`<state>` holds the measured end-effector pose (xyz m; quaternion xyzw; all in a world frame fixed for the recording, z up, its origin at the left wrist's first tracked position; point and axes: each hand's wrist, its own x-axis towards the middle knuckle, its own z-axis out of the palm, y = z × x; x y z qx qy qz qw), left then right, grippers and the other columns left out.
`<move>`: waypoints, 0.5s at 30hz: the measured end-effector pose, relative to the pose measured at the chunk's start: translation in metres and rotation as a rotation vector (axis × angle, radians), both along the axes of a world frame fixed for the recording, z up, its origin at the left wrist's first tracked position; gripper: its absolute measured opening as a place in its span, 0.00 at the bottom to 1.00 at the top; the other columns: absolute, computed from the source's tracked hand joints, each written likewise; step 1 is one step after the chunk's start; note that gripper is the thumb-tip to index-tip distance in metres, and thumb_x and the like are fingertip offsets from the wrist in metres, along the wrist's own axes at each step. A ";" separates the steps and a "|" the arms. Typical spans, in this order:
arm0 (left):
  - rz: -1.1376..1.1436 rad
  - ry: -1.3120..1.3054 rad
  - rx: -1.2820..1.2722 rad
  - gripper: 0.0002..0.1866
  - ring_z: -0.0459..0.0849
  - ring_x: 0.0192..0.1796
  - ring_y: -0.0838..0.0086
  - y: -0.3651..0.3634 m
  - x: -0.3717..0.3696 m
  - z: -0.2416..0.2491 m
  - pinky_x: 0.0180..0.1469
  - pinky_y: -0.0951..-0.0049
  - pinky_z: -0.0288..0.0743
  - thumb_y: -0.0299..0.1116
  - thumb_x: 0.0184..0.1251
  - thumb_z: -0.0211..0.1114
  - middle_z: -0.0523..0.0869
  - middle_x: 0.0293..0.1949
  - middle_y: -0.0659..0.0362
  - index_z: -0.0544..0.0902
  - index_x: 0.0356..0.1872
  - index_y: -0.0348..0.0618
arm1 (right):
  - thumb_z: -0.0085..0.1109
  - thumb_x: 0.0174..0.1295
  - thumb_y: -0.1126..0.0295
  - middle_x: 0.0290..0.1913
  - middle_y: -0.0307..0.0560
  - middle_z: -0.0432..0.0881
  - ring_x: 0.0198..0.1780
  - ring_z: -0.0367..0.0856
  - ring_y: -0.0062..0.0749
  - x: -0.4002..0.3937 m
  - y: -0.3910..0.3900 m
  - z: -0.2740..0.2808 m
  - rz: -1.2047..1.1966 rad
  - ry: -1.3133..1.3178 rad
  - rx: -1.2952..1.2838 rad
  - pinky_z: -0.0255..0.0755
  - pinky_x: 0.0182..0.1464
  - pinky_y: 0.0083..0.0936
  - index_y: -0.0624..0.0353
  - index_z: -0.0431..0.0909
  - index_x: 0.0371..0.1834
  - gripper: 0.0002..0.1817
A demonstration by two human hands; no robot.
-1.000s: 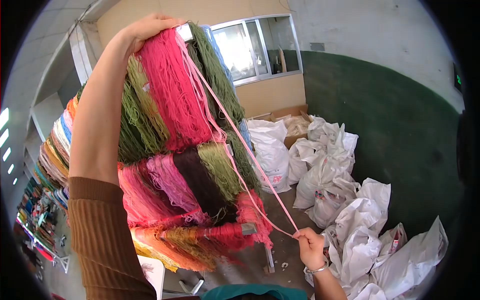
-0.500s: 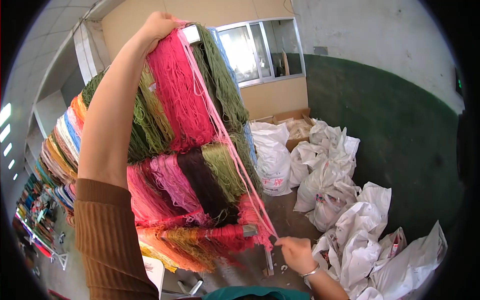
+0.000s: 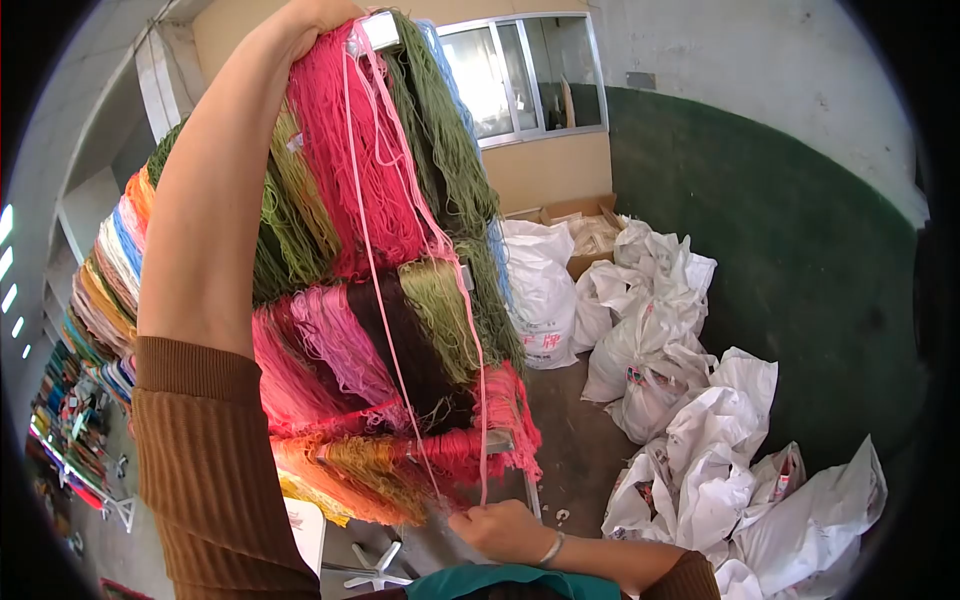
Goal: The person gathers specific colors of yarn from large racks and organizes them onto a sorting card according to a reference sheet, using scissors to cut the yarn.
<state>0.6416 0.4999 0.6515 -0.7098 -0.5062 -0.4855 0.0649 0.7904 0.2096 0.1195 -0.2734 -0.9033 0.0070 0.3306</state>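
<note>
My left hand [image 3: 322, 14] is up at the top edge of the view, closed on yarn at the head of a crimson yarn hank [image 3: 350, 160]; its fingertips are partly hidden. From there thin pink yarn strands [image 3: 425, 220] run down over the hanging hanks. Their lower ends meet at my right hand [image 3: 503, 530], which is closed on them low in front of me. One strand slants apart from the others on the left. An olive-green hank [image 3: 450, 150] hangs right beside the crimson one.
The metal rack [image 3: 497, 441] carries several tiers of coloured hanks, including a dark brown hank [image 3: 390, 350]. White sacks [image 3: 715, 440] line the green wall at right, with a cardboard box [image 3: 590, 210] behind them. A white star-shaped base [image 3: 375, 568] stands on the floor below.
My right hand has moved left and slightly down with the pink yarn. The strands have spread apart, one now hanging to the left. My left hand sits a little higher in view.
</note>
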 end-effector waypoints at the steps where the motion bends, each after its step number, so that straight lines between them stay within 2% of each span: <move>1: -0.474 0.157 -0.037 0.09 0.85 0.30 0.60 0.020 -0.026 0.010 0.28 0.55 0.79 0.27 0.52 0.73 0.88 0.30 0.48 0.89 0.34 0.32 | 0.54 0.58 0.70 0.21 0.39 0.77 0.22 0.83 0.33 -0.003 0.002 0.001 0.000 -0.002 -0.001 0.75 0.22 0.30 0.53 0.73 0.30 0.01; 2: -0.947 0.314 -0.073 0.10 0.85 0.30 0.60 0.032 -0.041 0.015 0.29 0.55 0.79 0.28 0.52 0.73 0.88 0.31 0.47 0.88 0.34 0.31 | 0.54 0.57 0.70 0.20 0.40 0.78 0.22 0.83 0.34 -0.005 0.004 0.002 -0.024 -0.042 -0.018 0.75 0.21 0.30 0.53 0.73 0.30 0.02; 3: -0.946 0.312 -0.077 0.10 0.85 0.30 0.60 0.021 -0.028 0.011 0.29 0.55 0.79 0.28 0.52 0.73 0.88 0.31 0.47 0.88 0.34 0.31 | 0.54 0.57 0.70 0.20 0.41 0.78 0.21 0.83 0.34 -0.007 0.005 0.001 -0.048 -0.082 -0.037 0.76 0.21 0.30 0.53 0.73 0.29 0.02; 5: 0.046 0.145 0.000 0.11 0.86 0.32 0.59 -0.006 0.012 0.003 0.30 0.53 0.79 0.27 0.53 0.72 0.88 0.32 0.45 0.88 0.35 0.30 | 0.54 0.57 0.70 0.20 0.43 0.79 0.21 0.84 0.35 -0.011 0.006 -0.005 -0.052 -0.076 -0.054 0.76 0.20 0.31 0.54 0.74 0.28 0.02; 7: 0.109 0.069 0.006 0.12 0.86 0.33 0.58 0.005 0.014 0.002 0.31 0.52 0.80 0.27 0.55 0.71 0.88 0.34 0.43 0.88 0.37 0.29 | 0.54 0.57 0.70 0.21 0.46 0.81 0.21 0.84 0.37 -0.014 0.007 -0.023 -0.061 -0.072 -0.072 0.76 0.20 0.31 0.55 0.75 0.27 0.03; 8: 0.103 0.097 0.025 0.12 0.86 0.34 0.57 0.004 0.014 0.002 0.31 0.52 0.80 0.27 0.55 0.71 0.88 0.34 0.43 0.88 0.38 0.29 | 0.55 0.57 0.69 0.23 0.49 0.83 0.25 0.86 0.40 -0.018 0.004 -0.048 -0.033 -0.195 -0.174 0.78 0.23 0.34 0.56 0.78 0.27 0.05; 9: 0.096 0.121 0.050 0.11 0.87 0.34 0.57 0.002 0.014 0.004 0.31 0.52 0.80 0.27 0.56 0.70 0.88 0.34 0.43 0.88 0.38 0.29 | 0.56 0.57 0.68 0.25 0.52 0.85 0.28 0.88 0.43 -0.020 0.003 -0.077 -0.004 -0.322 -0.270 0.80 0.25 0.37 0.57 0.82 0.26 0.07; 11: 0.100 0.065 0.001 0.12 0.87 0.36 0.56 -0.001 0.016 -0.001 0.34 0.52 0.81 0.28 0.59 0.69 0.89 0.37 0.43 0.88 0.42 0.30 | 0.57 0.55 0.66 0.29 0.52 0.88 0.32 0.89 0.49 -0.012 -0.002 -0.172 0.134 -0.613 -0.440 0.81 0.28 0.44 0.61 0.85 0.39 0.13; 12: 0.071 0.055 -0.108 0.13 0.87 0.39 0.55 0.005 0.015 0.002 0.37 0.51 0.81 0.30 0.62 0.68 0.89 0.40 0.44 0.87 0.44 0.32 | 0.56 0.55 0.65 0.37 0.54 0.89 0.37 0.90 0.50 0.001 -0.011 -0.217 0.042 -0.765 -0.778 0.82 0.33 0.47 0.59 0.87 0.43 0.16; 13: 0.041 0.041 -0.209 0.14 0.86 0.41 0.55 0.006 0.015 0.004 0.41 0.50 0.81 0.31 0.65 0.66 0.88 0.43 0.46 0.87 0.47 0.35 | 0.55 0.58 0.65 0.41 0.59 0.88 0.39 0.89 0.50 0.038 -0.027 -0.265 0.009 -0.787 -0.780 0.82 0.35 0.45 0.61 0.85 0.46 0.17; 14: 0.046 0.033 -0.203 0.14 0.86 0.41 0.55 0.007 0.012 0.006 0.41 0.50 0.81 0.31 0.65 0.66 0.88 0.43 0.46 0.87 0.47 0.35 | 0.55 0.60 0.64 0.43 0.63 0.86 0.39 0.88 0.53 0.082 -0.046 -0.310 -0.156 -0.526 -0.979 0.81 0.37 0.49 0.62 0.83 0.49 0.18; 15: 0.046 0.060 -0.171 0.13 0.87 0.42 0.56 0.003 0.013 0.006 0.42 0.50 0.81 0.32 0.65 0.66 0.89 0.44 0.46 0.87 0.46 0.35 | 0.54 0.61 0.63 0.39 0.64 0.85 0.35 0.86 0.55 0.127 -0.079 -0.378 -0.324 -0.408 -0.976 0.78 0.36 0.51 0.64 0.81 0.50 0.19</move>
